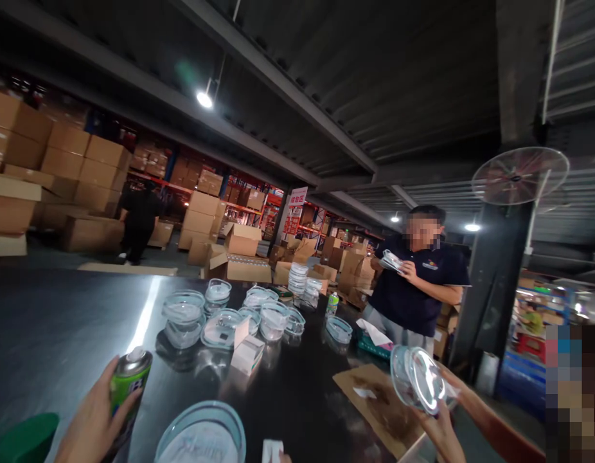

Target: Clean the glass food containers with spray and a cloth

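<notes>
My left hand at the lower left is shut around a green spray can with a silver top. At the lower right, my right hand grips a clear round glass dish, tilted up above a cardboard sheet. A forearm from the lower right also reaches the dish, and I cannot tell whose it is. A round glass dish with a printed label lies in the near foreground. Behind it, several glass bowls and a small white box stand on the black table.
Across the table, a co-worker holds a wrapped item. Stacked glass dishes, a small can and a tissue box stand near the far edge. Cardboard cartons fill the warehouse behind, beside a pillar and a fan.
</notes>
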Demonstrator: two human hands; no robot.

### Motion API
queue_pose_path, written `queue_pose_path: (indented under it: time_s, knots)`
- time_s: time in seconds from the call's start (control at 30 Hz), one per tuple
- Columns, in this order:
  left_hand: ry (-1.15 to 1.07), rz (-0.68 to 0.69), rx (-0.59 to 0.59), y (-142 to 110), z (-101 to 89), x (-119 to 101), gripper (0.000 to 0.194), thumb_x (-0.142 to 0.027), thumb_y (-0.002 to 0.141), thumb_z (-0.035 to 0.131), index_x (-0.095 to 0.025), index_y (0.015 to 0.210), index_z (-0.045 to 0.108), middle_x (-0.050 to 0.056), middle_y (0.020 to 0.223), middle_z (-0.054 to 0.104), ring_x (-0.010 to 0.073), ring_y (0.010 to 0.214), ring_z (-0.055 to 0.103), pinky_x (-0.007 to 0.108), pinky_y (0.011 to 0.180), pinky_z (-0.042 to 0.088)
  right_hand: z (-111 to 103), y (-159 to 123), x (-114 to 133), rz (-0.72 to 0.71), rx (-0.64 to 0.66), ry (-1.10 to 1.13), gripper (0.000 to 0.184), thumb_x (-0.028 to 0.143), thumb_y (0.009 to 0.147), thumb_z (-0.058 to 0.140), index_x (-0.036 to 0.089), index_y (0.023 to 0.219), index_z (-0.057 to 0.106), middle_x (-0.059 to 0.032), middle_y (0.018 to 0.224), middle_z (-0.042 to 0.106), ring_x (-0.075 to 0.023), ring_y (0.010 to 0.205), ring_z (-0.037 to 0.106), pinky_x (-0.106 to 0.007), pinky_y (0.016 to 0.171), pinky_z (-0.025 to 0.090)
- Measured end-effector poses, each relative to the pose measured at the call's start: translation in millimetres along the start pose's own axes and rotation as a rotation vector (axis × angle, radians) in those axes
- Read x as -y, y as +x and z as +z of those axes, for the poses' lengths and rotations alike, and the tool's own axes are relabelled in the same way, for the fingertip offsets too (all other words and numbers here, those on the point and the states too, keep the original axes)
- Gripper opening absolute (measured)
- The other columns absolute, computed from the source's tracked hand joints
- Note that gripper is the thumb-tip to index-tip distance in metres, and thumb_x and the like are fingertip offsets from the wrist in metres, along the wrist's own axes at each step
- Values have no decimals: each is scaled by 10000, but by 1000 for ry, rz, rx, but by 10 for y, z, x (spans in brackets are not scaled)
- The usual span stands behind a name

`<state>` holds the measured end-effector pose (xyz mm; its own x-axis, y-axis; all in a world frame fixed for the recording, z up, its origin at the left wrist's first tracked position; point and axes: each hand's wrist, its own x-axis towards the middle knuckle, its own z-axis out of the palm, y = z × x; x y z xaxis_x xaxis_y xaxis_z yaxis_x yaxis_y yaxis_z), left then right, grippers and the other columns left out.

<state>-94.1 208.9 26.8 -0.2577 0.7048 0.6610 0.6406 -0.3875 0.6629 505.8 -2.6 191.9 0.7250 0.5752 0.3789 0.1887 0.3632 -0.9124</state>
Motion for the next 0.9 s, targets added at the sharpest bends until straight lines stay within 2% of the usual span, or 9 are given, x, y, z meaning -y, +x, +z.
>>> queue_pose_path:
  time_s: [0.1, 0.3, 0.4, 0.47, 0.53, 0.63, 0.73, 0.8, 0.9]
  knots:
    - [23, 30, 6, -7, 31, 59, 766, -652, 793, 403, -173, 1381, 295, 204, 1302, 552, 377, 1124, 594, 541, 933, 486, 13, -43, 20, -16, -8, -7, 451, 597, 881, 497, 183, 1015, 615, -12, 796, 637, -140, 657, 600, -286, 584, 507]
    - [74, 93, -23, -50, -22, 17, 798, -634, 823, 381, -80, 1392, 311, 238, 1286, 557, 371, 1123, 597, 495, 927, 499, 77, -158, 12, -39, 49, -50, 366, 496, 889, 557, 189, 1082, 609, -35, 1039, 631, -195, 878, 621, -322, 713, 538]
    - [99, 169, -51, -69, -47, -4, 741, -591, 858, 368, -71, 1385, 335, 240, 1279, 558, 361, 1122, 596, 487, 932, 494, 77, -220, -8, -34, 54, -81, 361, 481, 895, 555, 168, 1063, 615, -31, 1048, 623, -197, 893, 616, -334, 745, 535]
    - [112, 232, -69, -74, -48, -1, 695, -561, 876, 354, -82, 1379, 355, 232, 1262, 565, 359, 1109, 600, 488, 925, 495, 43, -246, -36, -33, 41, -94, 386, 510, 901, 527, 156, 1018, 629, -26, 959, 646, -161, 800, 618, -319, 715, 531]
    - [134, 260, -68, -74, -47, -1, 647, -526, 892, 343, -115, 1391, 362, 213, 1244, 573, 353, 1078, 613, 483, 887, 513, -7, -249, -84, -36, 19, -102, 403, 563, 835, 583, 184, 951, 657, 5, 767, 657, -150, 674, 606, -283, 632, 507]
    - [160, 263, -68, -70, -53, -29, 593, -492, 903, 336, -156, 1389, 398, 195, 1248, 565, 344, 1056, 623, 464, 843, 531, -72, -207, -190, -59, -36, -72, 392, 546, 592, 762, 268, 858, 684, 56, 487, 567, -180, 531, 570, -258, 475, 420]
    - [178, 256, -62, -68, -69, -72, 578, -491, 901, 326, -167, 1363, 450, 187, 1233, 565, 337, 1037, 629, 449, 833, 535, -96, -131, -279, -64, -71, -17, 461, 460, 452, 802, 327, 871, 661, 68, 439, 537, -209, 490, 561, -265, 391, 360]
    - [197, 236, -51, -69, -79, -89, 593, -501, 898, 323, -169, 1373, 448, 186, 1239, 555, 339, 1034, 626, 449, 835, 532, -95, -86, -297, -38, -63, -15, 480, 501, 452, 780, 321, 875, 644, 64, 435, 520, -220, 483, 565, -265, 367, 355]
    - [200, 226, -36, -69, -89, -94, 628, -513, 893, 322, -144, 1390, 435, 202, 1252, 537, 357, 1053, 607, 467, 857, 518, -85, -40, -257, 18, -15, -42, 450, 643, 583, 688, 308, 877, 631, 44, 447, 493, -218, 526, 587, -257, 375, 390]
